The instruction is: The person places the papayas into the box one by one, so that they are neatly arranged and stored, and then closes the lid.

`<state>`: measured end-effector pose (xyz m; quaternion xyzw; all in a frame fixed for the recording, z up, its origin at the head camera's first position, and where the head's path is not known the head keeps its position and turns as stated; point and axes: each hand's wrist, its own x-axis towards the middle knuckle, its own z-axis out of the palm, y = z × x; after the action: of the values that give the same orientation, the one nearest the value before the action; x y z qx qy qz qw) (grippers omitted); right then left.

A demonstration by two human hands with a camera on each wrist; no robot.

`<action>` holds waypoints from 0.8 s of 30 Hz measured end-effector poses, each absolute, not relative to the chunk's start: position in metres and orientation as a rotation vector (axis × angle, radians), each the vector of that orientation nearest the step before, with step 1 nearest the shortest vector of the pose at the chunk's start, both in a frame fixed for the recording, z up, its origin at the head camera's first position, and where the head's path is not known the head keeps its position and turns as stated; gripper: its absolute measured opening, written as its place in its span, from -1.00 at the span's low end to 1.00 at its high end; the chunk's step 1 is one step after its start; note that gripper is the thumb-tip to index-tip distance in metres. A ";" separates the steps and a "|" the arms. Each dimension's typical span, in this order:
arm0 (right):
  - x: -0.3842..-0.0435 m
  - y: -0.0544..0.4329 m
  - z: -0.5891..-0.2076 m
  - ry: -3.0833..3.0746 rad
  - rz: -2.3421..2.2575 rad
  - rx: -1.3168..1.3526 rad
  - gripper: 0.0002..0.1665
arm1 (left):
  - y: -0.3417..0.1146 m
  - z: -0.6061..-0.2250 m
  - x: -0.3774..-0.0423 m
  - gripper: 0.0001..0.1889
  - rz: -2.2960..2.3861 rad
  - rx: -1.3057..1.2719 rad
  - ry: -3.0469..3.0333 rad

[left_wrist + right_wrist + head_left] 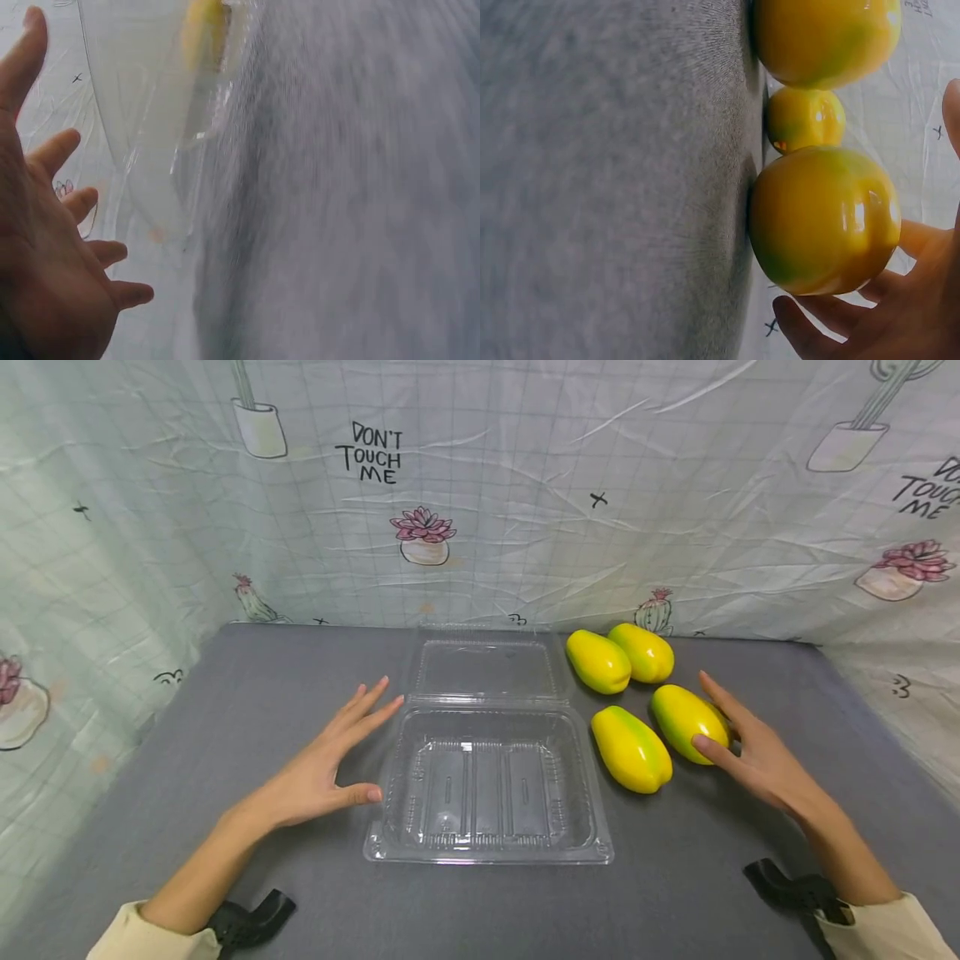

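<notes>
My right hand (757, 760) is at the right side of a glossy yellow-green papaya (686, 722). In the head view its thumb overlaps the fruit's near end, while the index finger extends past the far side. The right wrist view shows several spread fingers behind this papaya (825, 221), with the thumb away from its surface. My left hand (326, 764) is held with fingers spread, holding nothing, at the left edge of a clear plastic clamshell box (487, 852). The box lies unfolded, its lid (487, 664) toward the back and its tray bare inside.
Another papaya (632, 750) lies between the box and the right-hand fruit. Two more, one papaya (597, 662) and its neighbour papaya (643, 653), sit together behind. A grey tabletop (315, 877) carries everything, and a printed cloth (510, 485) hangs along the back and sides.
</notes>
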<state>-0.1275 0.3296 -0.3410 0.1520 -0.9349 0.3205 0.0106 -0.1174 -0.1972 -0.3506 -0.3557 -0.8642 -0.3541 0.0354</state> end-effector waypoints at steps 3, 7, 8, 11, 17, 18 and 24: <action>-0.129 0.329 -0.342 -2.904 1.028 0.475 -0.13 | -0.194 -0.358 -0.122 -0.04 -1.141 -1.122 -2.640; -0.131 0.330 -0.346 -2.877 1.047 0.488 -0.15 | -0.188 -0.368 -0.124 -0.08 -1.149 -1.170 -2.606; -0.131 0.329 -0.347 -2.874 1.047 0.484 -0.15 | -0.187 -0.370 -0.124 -0.09 -1.145 -1.179 -2.600; -0.132 0.330 -0.350 -2.865 1.036 0.494 -0.15 | -0.185 -0.372 -0.124 -0.10 -1.166 -1.197 -2.590; -0.133 0.332 -0.351 -2.881 1.014 0.446 -0.18 | -0.186 -0.376 -0.124 -0.14 -1.286 -1.188 -2.581; -0.133 0.332 -0.351 -2.883 1.013 0.439 -0.19 | -0.187 -0.376 -0.124 -0.15 -1.294 -1.190 -2.578; -0.132 0.332 -0.351 -2.879 0.981 0.405 -0.25 | -0.189 -0.378 -0.124 -0.15 -1.313 -1.206 -2.555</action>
<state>-0.1318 0.3317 -0.3514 0.1318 -0.9376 0.3196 0.0366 -0.1243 -0.1892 -0.3777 -0.3871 -0.8201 -0.4213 0.0130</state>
